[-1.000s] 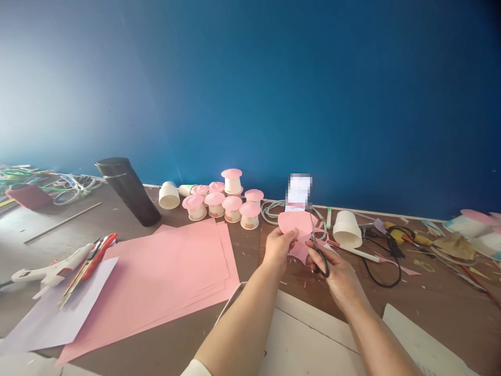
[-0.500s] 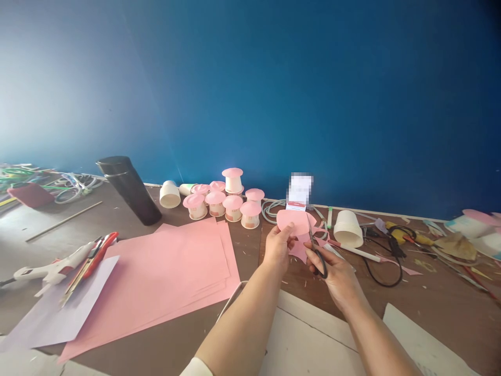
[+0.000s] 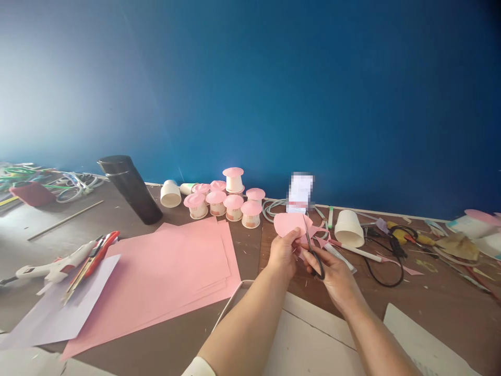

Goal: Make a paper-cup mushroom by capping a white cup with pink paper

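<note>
Between thumb and fingers, my left hand (image 3: 284,249) pinches a pink paper piece (image 3: 287,223) with a rounded outline. My right hand (image 3: 331,269) grips scissors (image 3: 320,266) with dark handles, and their blades lie at the right edge of the pink paper. Pink scraps (image 3: 321,241) lie on the table just behind and beside the hands. To the left stand several paper cups with pink paper tops (image 3: 251,210), one of them raised above the others. A plain white cup (image 3: 348,228) stands upside down to the right of my hands.
Pink sheets (image 3: 164,277) lie stacked at left, with a lilac sheet (image 3: 90,297), a red utility knife (image 3: 97,256) and a glue gun (image 3: 58,266) over them. A black flask (image 3: 131,190) stands behind. Cables (image 3: 391,253) and scraps litter the right side. A blue wall (image 3: 250,94) closes the back.
My left hand has shifted slightly right and down, turning the pink paper a little. The scissors have moved slightly left and remain at the paper's right edge.
</note>
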`<action>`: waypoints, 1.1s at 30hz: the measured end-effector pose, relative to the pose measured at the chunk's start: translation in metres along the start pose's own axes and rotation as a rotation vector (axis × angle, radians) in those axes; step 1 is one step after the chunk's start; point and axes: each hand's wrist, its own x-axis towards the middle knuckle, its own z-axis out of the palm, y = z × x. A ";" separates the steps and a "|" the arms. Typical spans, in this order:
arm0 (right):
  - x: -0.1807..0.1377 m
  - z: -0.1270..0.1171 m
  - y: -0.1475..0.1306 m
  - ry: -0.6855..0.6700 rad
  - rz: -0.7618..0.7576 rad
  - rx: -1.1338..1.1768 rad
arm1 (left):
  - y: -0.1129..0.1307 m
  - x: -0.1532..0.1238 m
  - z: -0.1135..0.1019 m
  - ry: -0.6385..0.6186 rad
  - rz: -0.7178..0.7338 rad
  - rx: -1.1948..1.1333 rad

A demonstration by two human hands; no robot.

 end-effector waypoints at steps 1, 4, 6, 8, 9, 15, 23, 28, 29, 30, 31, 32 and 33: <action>0.000 0.000 -0.001 0.003 0.003 0.003 | 0.000 0.000 0.000 0.006 0.024 0.010; -0.001 0.001 -0.003 0.026 0.013 0.000 | 0.000 -0.002 0.001 -0.003 0.041 0.066; -0.001 0.000 -0.003 0.042 0.019 0.001 | 0.001 -0.004 0.001 -0.014 0.044 0.096; -0.001 0.000 -0.002 0.047 0.021 0.007 | 0.002 -0.006 0.002 -0.016 0.057 0.108; 0.000 0.000 -0.001 0.046 0.021 0.011 | 0.002 -0.006 0.002 -0.013 0.062 0.109; 0.002 0.000 0.001 0.043 0.011 -0.013 | 0.004 -0.006 0.002 -0.011 0.058 0.084; -0.001 0.000 -0.003 0.053 0.002 -0.049 | 0.006 -0.007 0.004 -0.007 0.047 0.054; 0.000 -0.001 -0.001 0.051 -0.009 -0.059 | 0.009 -0.009 0.006 0.001 0.039 0.045; 0.000 -0.001 -0.001 0.050 -0.007 -0.059 | 0.009 -0.009 0.006 0.004 0.038 0.044; 0.000 -0.001 -0.001 0.050 -0.005 -0.057 | 0.009 -0.008 0.006 0.006 0.037 0.044; 0.000 -0.001 -0.001 0.050 -0.003 -0.057 | 0.009 -0.008 0.006 0.007 0.038 0.046; 0.000 -0.001 -0.001 0.050 0.000 -0.057 | 0.008 -0.007 0.005 0.008 0.038 0.049; 0.000 -0.002 -0.001 0.050 0.002 -0.058 | 0.008 -0.006 0.005 0.008 0.041 0.053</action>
